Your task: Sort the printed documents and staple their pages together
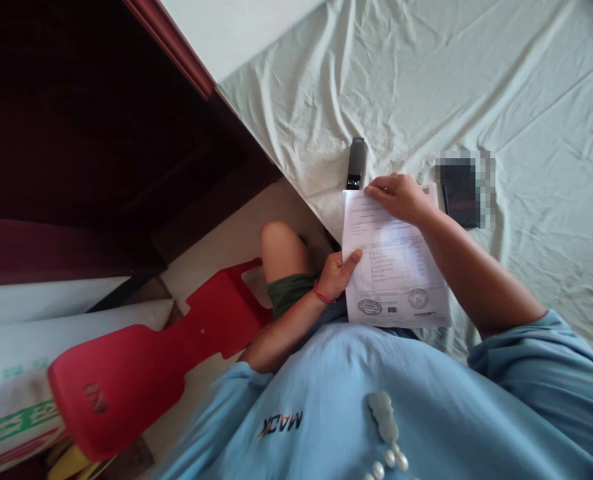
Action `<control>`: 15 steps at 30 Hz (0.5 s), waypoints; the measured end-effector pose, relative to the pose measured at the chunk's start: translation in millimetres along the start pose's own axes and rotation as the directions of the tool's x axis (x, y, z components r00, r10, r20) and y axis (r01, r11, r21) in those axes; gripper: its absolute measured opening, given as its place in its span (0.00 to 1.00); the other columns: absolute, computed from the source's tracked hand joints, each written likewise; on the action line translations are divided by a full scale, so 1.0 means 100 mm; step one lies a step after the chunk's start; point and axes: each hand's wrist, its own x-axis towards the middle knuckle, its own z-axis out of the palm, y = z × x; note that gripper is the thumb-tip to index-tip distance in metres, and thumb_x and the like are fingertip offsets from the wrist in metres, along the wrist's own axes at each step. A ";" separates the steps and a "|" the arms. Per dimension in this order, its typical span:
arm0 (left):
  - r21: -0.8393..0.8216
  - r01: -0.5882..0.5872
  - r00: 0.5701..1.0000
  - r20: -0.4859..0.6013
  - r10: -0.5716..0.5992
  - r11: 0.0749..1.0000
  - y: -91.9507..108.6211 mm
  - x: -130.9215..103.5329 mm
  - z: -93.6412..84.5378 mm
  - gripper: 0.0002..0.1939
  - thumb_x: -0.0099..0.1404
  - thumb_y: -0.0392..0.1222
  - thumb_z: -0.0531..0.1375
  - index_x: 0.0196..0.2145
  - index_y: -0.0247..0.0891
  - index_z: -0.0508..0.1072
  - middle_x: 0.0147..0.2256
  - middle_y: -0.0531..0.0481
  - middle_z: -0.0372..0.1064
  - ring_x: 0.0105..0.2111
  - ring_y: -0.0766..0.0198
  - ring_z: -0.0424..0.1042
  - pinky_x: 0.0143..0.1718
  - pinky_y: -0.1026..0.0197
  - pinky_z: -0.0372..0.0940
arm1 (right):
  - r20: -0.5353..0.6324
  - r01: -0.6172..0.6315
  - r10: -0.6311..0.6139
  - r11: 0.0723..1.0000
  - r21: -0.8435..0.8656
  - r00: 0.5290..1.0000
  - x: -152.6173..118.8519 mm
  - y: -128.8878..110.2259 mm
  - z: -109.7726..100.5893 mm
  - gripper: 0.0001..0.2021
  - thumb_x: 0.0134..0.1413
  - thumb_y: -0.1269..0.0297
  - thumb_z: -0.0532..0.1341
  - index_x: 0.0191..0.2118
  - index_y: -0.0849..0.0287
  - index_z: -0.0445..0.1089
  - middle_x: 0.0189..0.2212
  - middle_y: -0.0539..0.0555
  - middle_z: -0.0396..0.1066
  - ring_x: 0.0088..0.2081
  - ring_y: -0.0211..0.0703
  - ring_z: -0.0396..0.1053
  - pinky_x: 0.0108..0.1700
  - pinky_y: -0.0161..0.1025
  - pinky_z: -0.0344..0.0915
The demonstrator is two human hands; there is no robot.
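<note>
There are two hands (337,275) (400,197), one printed top page (389,260), two ink stamps (370,307) (418,298), one black device (356,162), one blurred dark item (460,193), one red bracelet (321,293) and one pendant (384,415)

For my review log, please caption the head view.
Head view: left hand grips the printed papers by one edge; right hand rests on top, beside a black stapler.

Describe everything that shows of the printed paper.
The printed paper is white, rectangular and roughly flat, with small, unreadable print. An oval stamp sits at its lower left, a round one at lower right. The left hand grips its left edge, thumb on top; the right hand touches its upper part. I cannot tell how many sheets there are.
</note>
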 end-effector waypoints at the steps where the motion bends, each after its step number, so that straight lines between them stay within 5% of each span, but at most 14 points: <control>1: 0.015 0.002 1.000 0.001 -0.002 1.000 0.00 0.01 -0.01 0.40 0.57 0.79 0.66 0.30 0.31 0.79 0.29 0.44 0.77 0.27 0.64 0.70 0.28 0.62 0.63 | 0.013 -0.031 0.030 0.999 0.019 0.999 0.02 0.04 0.01 0.17 0.67 0.56 0.58 0.40 0.61 0.82 0.31 0.55 0.77 0.35 0.46 0.71 0.42 0.44 0.64; 5: 0.175 -0.048 0.998 -0.029 0.054 0.983 0.12 0.09 -0.12 0.38 0.62 0.77 0.63 0.31 0.32 0.78 0.29 0.46 0.75 0.28 0.63 0.69 0.29 0.61 0.63 | 0.016 -0.067 0.067 0.998 0.002 0.998 0.07 0.11 0.07 0.15 0.64 0.59 0.60 0.36 0.61 0.81 0.29 0.55 0.76 0.32 0.44 0.69 0.39 0.42 0.61; 11: 0.520 -0.140 0.968 -0.108 0.227 0.843 0.69 0.43 -0.34 0.13 0.74 0.46 0.59 0.37 0.35 0.78 0.29 0.48 0.72 0.29 0.63 0.69 0.30 0.62 0.60 | 0.068 0.015 -0.009 0.997 -0.079 0.998 0.20 0.11 0.11 0.15 0.66 0.61 0.57 0.35 0.59 0.80 0.30 0.58 0.76 0.36 0.49 0.71 0.44 0.46 0.63; 15: 0.583 -0.113 0.970 -0.110 0.216 0.804 1.00 0.72 -0.32 0.13 0.73 0.40 0.60 0.29 0.36 0.73 0.24 0.52 0.65 0.27 0.65 0.65 0.30 0.63 0.59 | 0.097 0.079 -0.068 0.990 -0.118 0.993 0.27 0.13 0.12 0.16 0.68 0.60 0.56 0.34 0.58 0.79 0.33 0.59 0.78 0.44 0.55 0.71 0.49 0.49 0.63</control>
